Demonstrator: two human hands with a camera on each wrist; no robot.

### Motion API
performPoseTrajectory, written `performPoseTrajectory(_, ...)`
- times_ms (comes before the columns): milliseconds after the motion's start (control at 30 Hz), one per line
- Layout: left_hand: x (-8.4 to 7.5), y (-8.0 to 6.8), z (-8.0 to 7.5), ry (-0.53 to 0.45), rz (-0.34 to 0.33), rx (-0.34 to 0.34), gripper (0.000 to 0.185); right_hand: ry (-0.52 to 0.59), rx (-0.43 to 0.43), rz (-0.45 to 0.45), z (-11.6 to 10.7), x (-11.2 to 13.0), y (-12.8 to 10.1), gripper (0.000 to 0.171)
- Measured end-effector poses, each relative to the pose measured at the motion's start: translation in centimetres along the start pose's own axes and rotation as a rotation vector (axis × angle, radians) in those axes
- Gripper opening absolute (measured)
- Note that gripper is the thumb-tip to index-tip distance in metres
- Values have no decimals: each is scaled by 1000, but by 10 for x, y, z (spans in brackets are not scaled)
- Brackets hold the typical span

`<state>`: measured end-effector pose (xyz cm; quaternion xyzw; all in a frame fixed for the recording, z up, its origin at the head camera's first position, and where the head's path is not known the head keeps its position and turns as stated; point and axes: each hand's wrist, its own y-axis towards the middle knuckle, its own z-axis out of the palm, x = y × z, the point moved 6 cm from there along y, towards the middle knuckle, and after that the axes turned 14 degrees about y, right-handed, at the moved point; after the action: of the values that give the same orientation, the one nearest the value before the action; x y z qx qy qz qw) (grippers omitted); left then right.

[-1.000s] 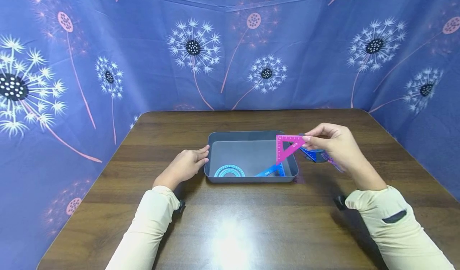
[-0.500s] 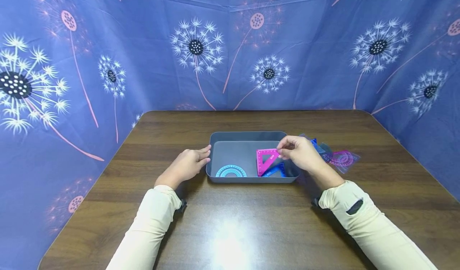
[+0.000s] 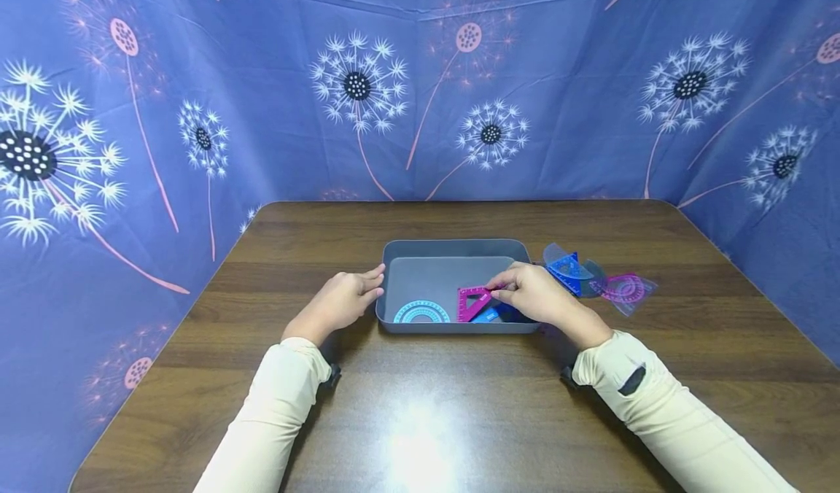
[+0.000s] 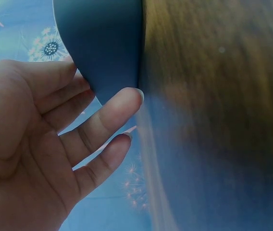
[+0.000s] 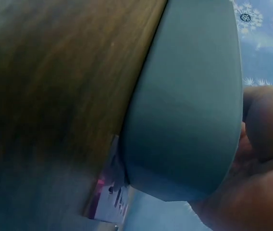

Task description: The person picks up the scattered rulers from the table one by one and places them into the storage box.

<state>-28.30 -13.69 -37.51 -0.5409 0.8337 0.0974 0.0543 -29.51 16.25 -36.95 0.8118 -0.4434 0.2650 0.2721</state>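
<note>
In the head view my right hand (image 3: 534,294) reaches over the right side of a grey tray (image 3: 453,245). Thumb and fingertips pinch a pink set square (image 3: 467,306) by its right corner, low inside the tray. Just under it lies a blue set square (image 3: 488,316), partly hidden by the hand. A light-blue protractor (image 3: 421,308) rests at the tray's front left. My left hand (image 3: 341,301) touches the tray's left end with extended fingers, and the left wrist view has its fingertips against the grey wall (image 4: 107,43). From the right wrist, the tray's outer wall (image 5: 184,96) hides the held piece.
Right of the tray, on the brown wooden table (image 3: 295,405), lies a loose cluster: a blue set square (image 3: 568,273), a pink protractor (image 3: 623,289) and other clear pieces. A printed flat piece (image 5: 110,197) sits beside the tray's base. Behind hangs a blue dandelion-print cloth (image 3: 420,157).
My right hand has carried the pink set square left from above the tray's right edge and down into the tray. The cluster on the right has come into fuller view. My left hand stays put.
</note>
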Motion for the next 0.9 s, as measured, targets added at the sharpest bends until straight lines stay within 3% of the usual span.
performPoseTrajectory(300, 0, -1, 1, 20, 19, -9, 38, -127, 184, -44, 17, 11, -11, 33)
performPoseTrajectory(900, 1, 0, 0, 16, 8, -14, 38, -124, 212, -76, 19, 13, -13, 32)
